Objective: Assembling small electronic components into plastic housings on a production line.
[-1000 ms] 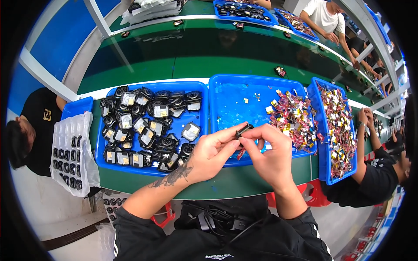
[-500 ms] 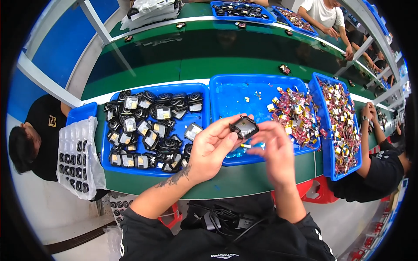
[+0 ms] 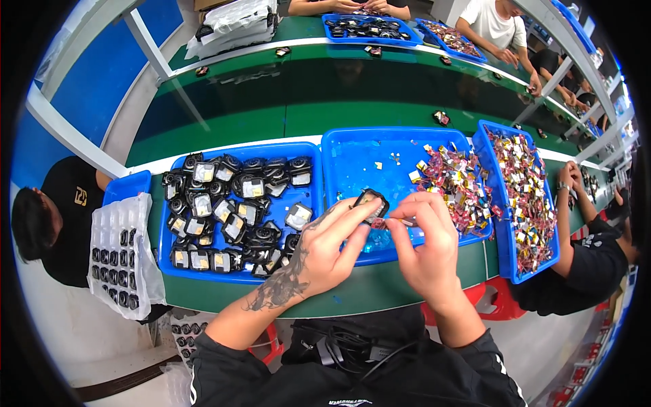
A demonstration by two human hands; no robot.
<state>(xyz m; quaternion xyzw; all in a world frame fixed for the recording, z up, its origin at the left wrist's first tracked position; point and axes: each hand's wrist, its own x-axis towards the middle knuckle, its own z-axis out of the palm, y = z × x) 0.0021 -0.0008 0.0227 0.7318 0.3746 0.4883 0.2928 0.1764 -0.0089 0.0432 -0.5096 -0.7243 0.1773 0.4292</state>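
My left hand (image 3: 336, 244) is closed around a small black device housing (image 3: 372, 202), tilted so its open, framed side shows above the blue tray. My right hand (image 3: 427, 244) is beside it, thumb and forefinger pinched on a small reddish part (image 3: 379, 222) at the housing's lower edge; fingers hide most of this part. Under both hands lies the middle blue tray (image 3: 352, 146), with a heap of small reddish electronic pieces (image 3: 456, 180) with yellow and white bits at its right. The left blue tray (image 3: 251, 148) holds many similar black housings (image 3: 247, 214).
A narrow blue tray (image 3: 497, 224) of reddish pieces stands at the right. At the left is a clear blister tray (image 3: 122, 220) with black parts. Behind the trays runs a green conveyor (image 3: 224, 119) carrying scattered pieces. Co-workers sit left, right and across; a red stool (image 3: 498, 302) is below.
My left hand has rolled over, turning the housing to show its open side. My right hand has come in from open, blurred motion to a pinch at its edge. The view has shifted slightly.
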